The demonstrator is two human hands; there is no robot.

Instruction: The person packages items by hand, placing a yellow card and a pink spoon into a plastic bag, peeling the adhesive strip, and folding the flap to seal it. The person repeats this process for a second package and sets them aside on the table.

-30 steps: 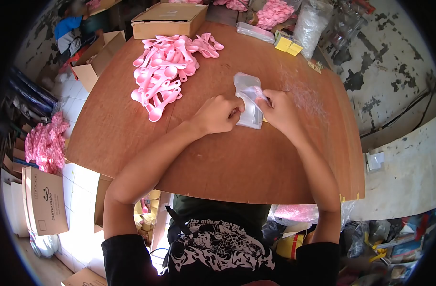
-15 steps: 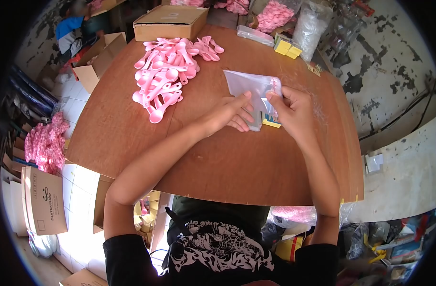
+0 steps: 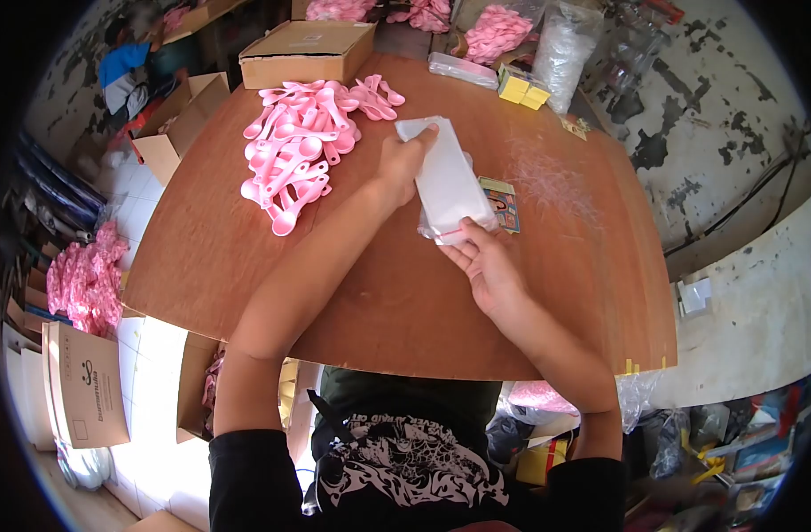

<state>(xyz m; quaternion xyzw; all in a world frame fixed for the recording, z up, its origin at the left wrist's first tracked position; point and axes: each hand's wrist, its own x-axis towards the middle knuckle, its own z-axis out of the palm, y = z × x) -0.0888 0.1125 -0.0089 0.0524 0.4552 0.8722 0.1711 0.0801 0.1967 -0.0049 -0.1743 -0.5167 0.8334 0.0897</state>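
Between my two hands, above the brown table [image 3: 370, 301], is a stack of clear plastic bags [image 3: 451, 182]. My left hand [image 3: 405, 161] grips its far end, thumb on top. At the near end, where a pink-red strip shows, my right hand [image 3: 483, 257] pinches the bags between thumb and fingers. A small printed card [image 3: 501, 206] with yellow and blue lies on the table just right of the bags, partly covered by them. Left of my left hand lies a heap of pink plastic scoops [image 3: 299, 146].
A closed cardboard box [image 3: 308, 58] stands at the table's far left. Yellow card packs [image 3: 522, 87] and a clear bag roll [image 3: 567, 58] are at the far right. Thin plastic strips [image 3: 552, 186] lie scattered on the right. Another person [image 3: 126, 66] is at the back left.
The bags have turned from sideways to lengthwise. My left hand has moved forward to their far end, and my right hand has come back and left to their near end.
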